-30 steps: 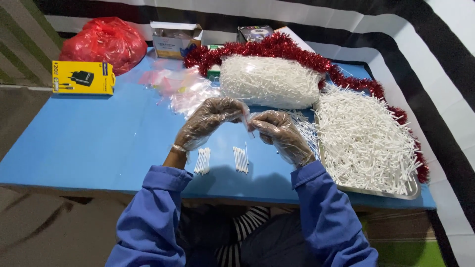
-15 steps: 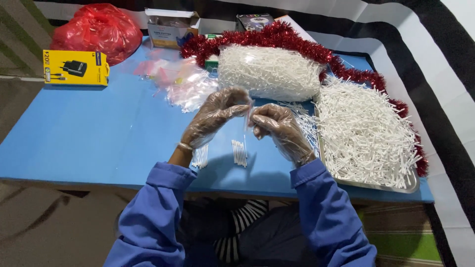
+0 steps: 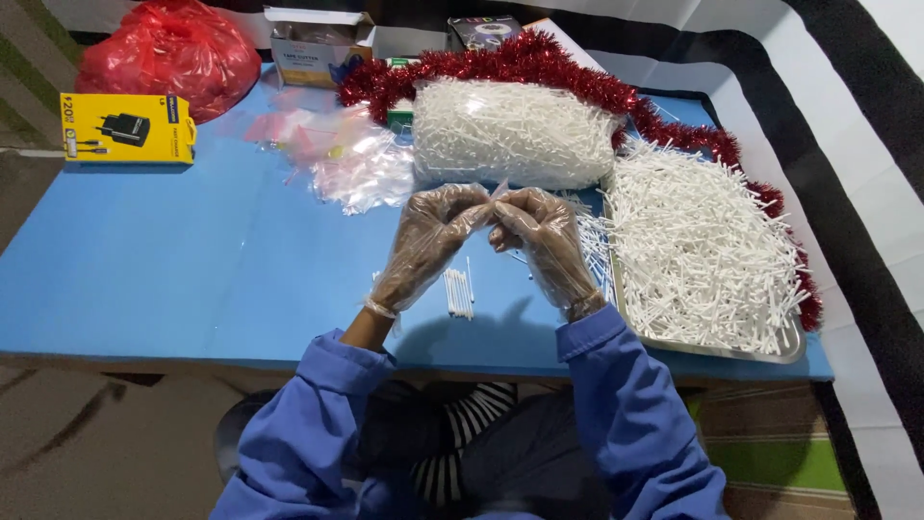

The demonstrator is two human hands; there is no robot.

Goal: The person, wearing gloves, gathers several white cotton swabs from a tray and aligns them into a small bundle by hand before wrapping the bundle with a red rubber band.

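Note:
Both hands wear clear plastic gloves and meet above the blue table (image 3: 173,279). My left hand (image 3: 428,241) and my right hand (image 3: 544,236) pinch a small clear plastic bag (image 3: 494,197) between their fingertips. Under the hands, a small bunch of white cotton swabs (image 3: 458,292) lies on the table. To the right, a metal tray (image 3: 784,349) is heaped with loose white cotton swabs (image 3: 698,250). A big clear bag of swabs (image 3: 510,130) lies behind the hands.
A pile of small clear bags (image 3: 351,164) lies at the back left. Red tinsel (image 3: 539,67) curls around the big bag and tray. A yellow box (image 3: 125,127), a red plastic bag (image 3: 168,48) and a cardboard box (image 3: 318,43) sit at the far edge.
The hands have stayed together on the small bag, with only slight finger movement. The view has shifted a little downward.

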